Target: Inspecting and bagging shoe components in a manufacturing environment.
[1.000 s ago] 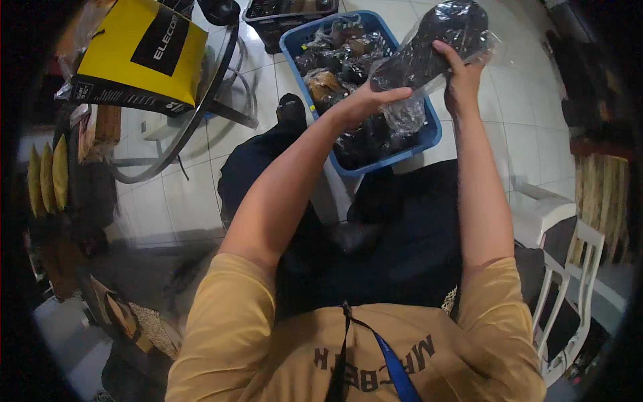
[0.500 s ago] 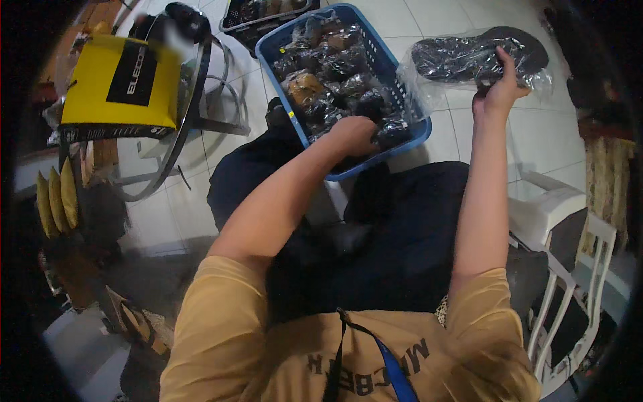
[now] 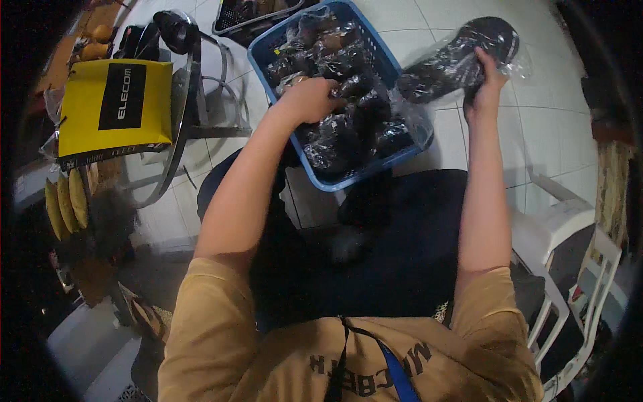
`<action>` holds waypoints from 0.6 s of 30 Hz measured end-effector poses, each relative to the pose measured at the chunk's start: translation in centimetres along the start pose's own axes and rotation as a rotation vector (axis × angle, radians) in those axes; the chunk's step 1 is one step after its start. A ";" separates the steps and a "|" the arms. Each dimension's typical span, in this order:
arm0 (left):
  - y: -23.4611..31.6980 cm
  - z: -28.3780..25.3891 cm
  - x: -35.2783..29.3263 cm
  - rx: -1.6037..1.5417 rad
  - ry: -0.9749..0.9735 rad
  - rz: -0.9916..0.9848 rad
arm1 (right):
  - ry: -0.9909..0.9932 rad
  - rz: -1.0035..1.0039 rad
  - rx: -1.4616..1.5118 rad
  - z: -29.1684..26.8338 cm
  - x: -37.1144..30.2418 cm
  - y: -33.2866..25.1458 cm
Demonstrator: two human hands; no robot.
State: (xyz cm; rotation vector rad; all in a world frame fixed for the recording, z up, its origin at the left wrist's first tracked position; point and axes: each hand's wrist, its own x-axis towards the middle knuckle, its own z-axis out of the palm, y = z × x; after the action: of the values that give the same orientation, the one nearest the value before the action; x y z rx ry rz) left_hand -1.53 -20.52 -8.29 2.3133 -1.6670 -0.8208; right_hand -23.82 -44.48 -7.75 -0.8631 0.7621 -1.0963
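Note:
A blue plastic basket (image 3: 367,175) stands in front of my knees, filled with several dark bundles in clear plastic (image 3: 335,144). My left hand (image 3: 309,100) reaches into its left side, with the fingers curled down and pinching the plastic of a dark bundle there; the fingertips are partly hidden. Out to the right, my right hand (image 3: 485,90) grips a dark, sole-shaped item in a clear plastic bag (image 3: 462,57), with thumb and fingers on either side. That item is held tilted above the floor, its lower left end by the basket's right rim.
Behind the basket is a dark crate (image 3: 234,27). At left, a yellow box (image 3: 80,107) sits beside a round metal-framed stand (image 3: 194,127). A white chair (image 3: 569,221) is close by my right arm. White tiles (image 3: 549,127) cover the floor.
My left hand has moved from the basket's near end farther left and away from me. The bagged item in my right hand has swung from nearly level to tilted, closer to the basket.

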 end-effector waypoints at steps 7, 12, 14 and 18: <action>-1.4 -2.8 -1.4 -0.075 0.052 -0.062 | -0.128 0.217 0.165 3.1 -1.8 -1.3; -2.1 -0.6 -1.5 0.045 0.062 0.003 | -0.170 0.212 0.161 4.9 -2.3 -1.0; -1.4 -0.2 -1.8 0.086 0.094 0.043 | -0.135 0.135 0.085 5.5 -2.5 -1.2; 1.1 1.2 -1.3 0.081 -0.044 0.045 | -0.052 -0.073 -0.037 5.8 -2.0 -1.1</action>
State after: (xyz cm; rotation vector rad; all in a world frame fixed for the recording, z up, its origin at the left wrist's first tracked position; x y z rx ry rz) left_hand -3.39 -19.50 -8.38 2.3172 -1.7959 -0.8148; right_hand -19.83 -41.64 -3.89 -0.9538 0.7142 -1.1225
